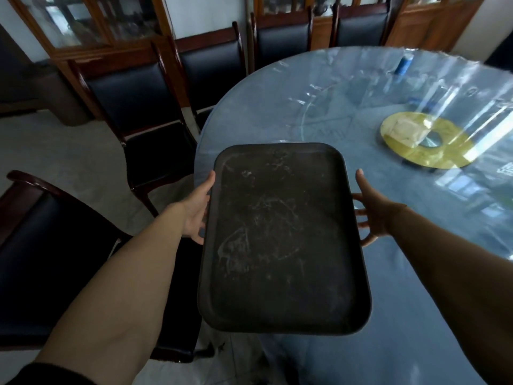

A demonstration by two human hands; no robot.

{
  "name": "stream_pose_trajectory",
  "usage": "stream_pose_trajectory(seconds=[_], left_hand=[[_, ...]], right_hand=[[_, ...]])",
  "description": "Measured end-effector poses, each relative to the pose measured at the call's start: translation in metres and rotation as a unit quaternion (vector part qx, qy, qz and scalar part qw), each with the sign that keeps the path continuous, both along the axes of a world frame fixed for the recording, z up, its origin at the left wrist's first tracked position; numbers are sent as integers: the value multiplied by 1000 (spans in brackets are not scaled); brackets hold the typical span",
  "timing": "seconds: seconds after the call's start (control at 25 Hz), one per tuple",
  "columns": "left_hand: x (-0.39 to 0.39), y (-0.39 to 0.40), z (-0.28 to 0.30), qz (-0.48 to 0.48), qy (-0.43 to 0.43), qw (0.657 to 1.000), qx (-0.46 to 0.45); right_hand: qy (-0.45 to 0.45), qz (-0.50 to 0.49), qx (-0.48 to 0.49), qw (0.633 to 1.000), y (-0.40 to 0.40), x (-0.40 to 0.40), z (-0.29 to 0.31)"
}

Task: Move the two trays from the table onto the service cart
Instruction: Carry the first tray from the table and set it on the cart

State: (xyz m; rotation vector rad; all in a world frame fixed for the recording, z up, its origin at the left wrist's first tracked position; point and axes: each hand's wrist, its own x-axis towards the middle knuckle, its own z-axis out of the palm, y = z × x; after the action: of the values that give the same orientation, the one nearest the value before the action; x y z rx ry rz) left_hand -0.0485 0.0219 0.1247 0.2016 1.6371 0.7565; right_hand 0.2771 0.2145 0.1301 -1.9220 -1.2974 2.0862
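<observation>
A dark, scuffed rectangular tray (280, 240) is held level in front of me, over the near left edge of the round table (374, 107). My left hand (198, 209) grips its left long edge, thumb on the rim and fingers underneath. My right hand (369, 215) holds the right long edge the same way, fingers curled under it. The tray carries nothing. No second tray and no service cart are in view.
The table wears a shiny clear plastic cover. A yellow round plate (424, 141) with pale food and a blue bottle (404, 63) lie on its far side. Dark-seated wooden chairs (144, 107) ring the table's left side; glass cabinets (91, 23) stand behind.
</observation>
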Motion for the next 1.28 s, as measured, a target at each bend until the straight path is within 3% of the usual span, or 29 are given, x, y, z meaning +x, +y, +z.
stream_pose_trajectory(seconds=[0.56,0.92,1.28], left_hand=[[89,60,71,-201,43,976,66],[246,88,86,-339,47,936,89],[438,32,111,-451,37,883,122]], right_hand=[[33,-179,73,981,-78,140,69],[35,-297,105,948,-176,290,94],[-3,-433,134,891,-314,453,116]])
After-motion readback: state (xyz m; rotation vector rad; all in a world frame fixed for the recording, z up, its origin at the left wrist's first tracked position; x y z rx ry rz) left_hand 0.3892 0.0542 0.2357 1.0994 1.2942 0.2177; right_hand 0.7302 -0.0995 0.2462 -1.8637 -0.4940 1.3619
